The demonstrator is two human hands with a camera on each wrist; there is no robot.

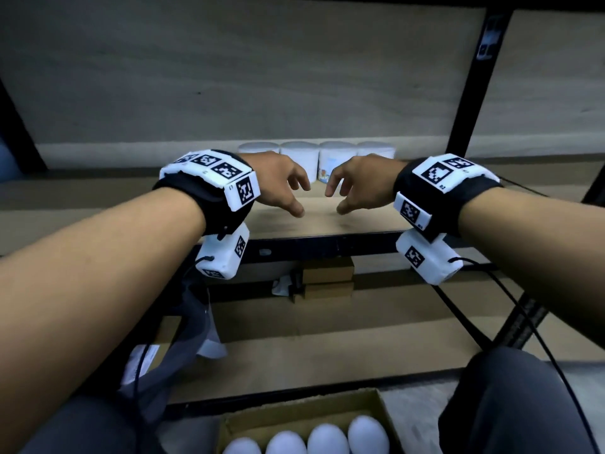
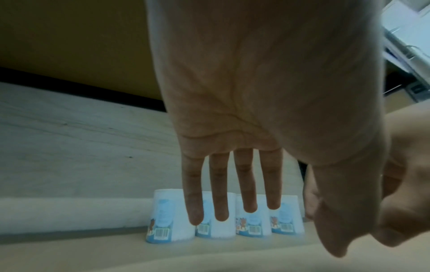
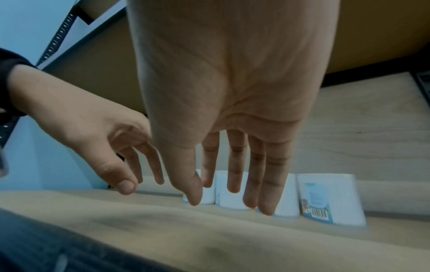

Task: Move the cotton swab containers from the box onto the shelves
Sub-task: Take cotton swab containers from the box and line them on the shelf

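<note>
Nearest, at the bottom edge: cardboard box (image 1: 294, 417) with four white containers in the box (image 1: 327, 441) side by side. Farther up, over the front of the wooden shelf (image 1: 327, 221): left hand (image 1: 278, 183) and right hand (image 1: 360, 185), close together, palms down, fingers loosely spread and hanging, nothing held, apparently clear of the board. Beyond the fingertips, at the back of that shelf: row of four cotton swab containers (image 1: 299, 157), upright, touching one another, blue labels with barcodes facing forward, against the pale back panel (image 1: 229, 86).
</note>
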